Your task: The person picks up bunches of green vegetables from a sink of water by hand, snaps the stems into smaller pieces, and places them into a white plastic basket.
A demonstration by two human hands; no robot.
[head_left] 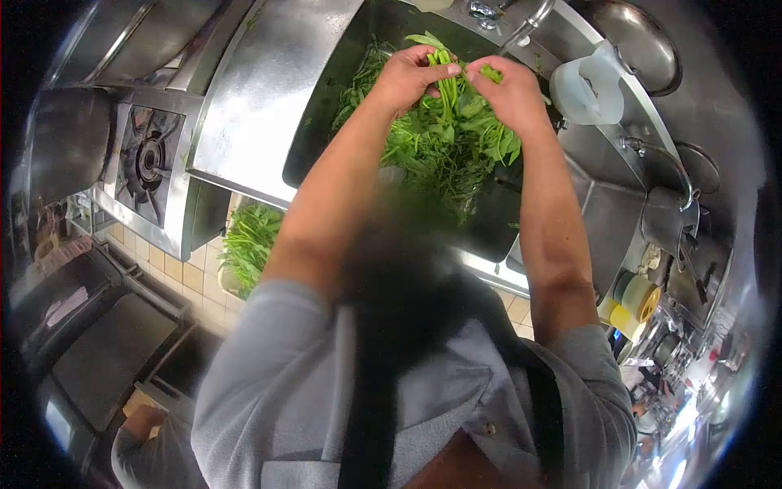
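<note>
Over the metal sink (pixel 314 134), my left hand (pixel 411 80) is closed round a bunch of green stems (pixel 445 91), its thumb lying across them. Close beside it on the right, my right hand (pixel 509 88) pinches part of the same greens, the fingertips of both hands nearly touching. Beneath the hands a heap of leafy greens (pixel 432 163) fills much of the sink. Some leaves hang below my right hand.
A steel counter (pixel 261 90) adjoins the sink on the left, with a gas burner (pixel 151 159) beyond. More greens (pixel 251 236) stand in a container below. A faucet (pixel 529 24) and a white plastic container (pixel 590 85) are at the right. Another person's arm (pixel 138 432) shows bottom left.
</note>
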